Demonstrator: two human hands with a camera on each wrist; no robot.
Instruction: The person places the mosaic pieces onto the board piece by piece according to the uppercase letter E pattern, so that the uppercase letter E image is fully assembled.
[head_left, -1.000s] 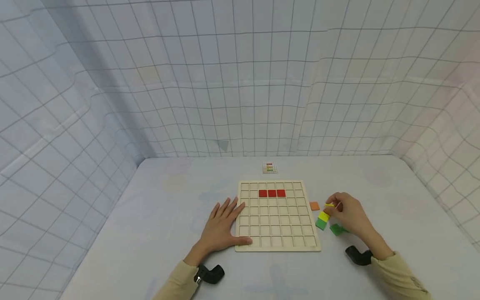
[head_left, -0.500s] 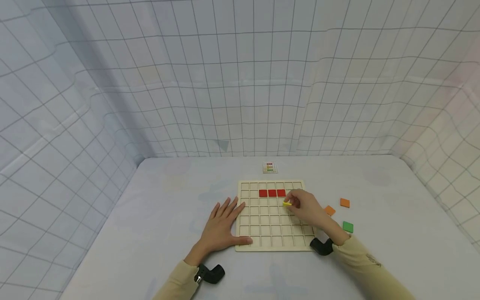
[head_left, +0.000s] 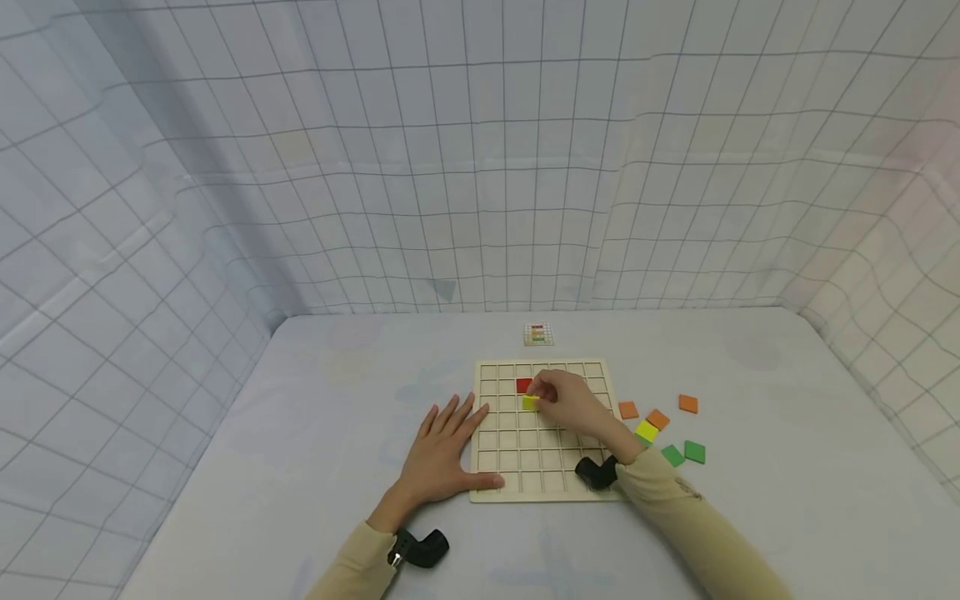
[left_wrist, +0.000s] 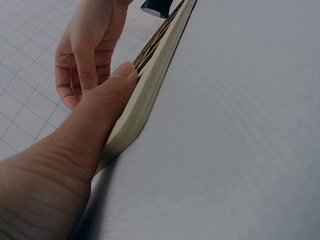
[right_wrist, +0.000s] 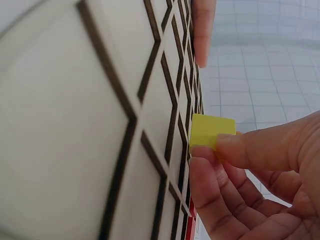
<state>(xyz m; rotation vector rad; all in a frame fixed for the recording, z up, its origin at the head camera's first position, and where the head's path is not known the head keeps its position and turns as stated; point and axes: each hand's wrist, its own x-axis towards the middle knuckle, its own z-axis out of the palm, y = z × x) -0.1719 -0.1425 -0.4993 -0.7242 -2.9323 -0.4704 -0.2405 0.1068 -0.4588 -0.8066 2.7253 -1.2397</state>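
Note:
A pale wooden grid board [head_left: 497,461] lies on the table. My right hand [head_left: 572,407] is over its upper middle and pinches a yellow square tile [head_left: 531,403] between thumb and fingers. In the right wrist view the yellow tile [right_wrist: 212,129] is tilted up on edge, close to the grid cells; contact is hard to tell. A red tile [head_left: 523,386] sits in a cell just behind; the red tiles beside it are hidden by the hand. My left hand [head_left: 442,454] lies spread at the board's left edge, its thumb [left_wrist: 112,90] resting on the rim near the front corner.
Right of the board lie orange tiles [head_left: 688,403], green tiles [head_left: 694,452] and another yellow tile [head_left: 647,431]. A small card with a coloured grid pattern [head_left: 538,334] lies behind the board. Grid-patterned cloth [head_left: 480,167] walls surround the table.
From the loose tiles on the right, my right hand has carried the yellow tile leftward across the board to below the red row. My left hand has stayed put.

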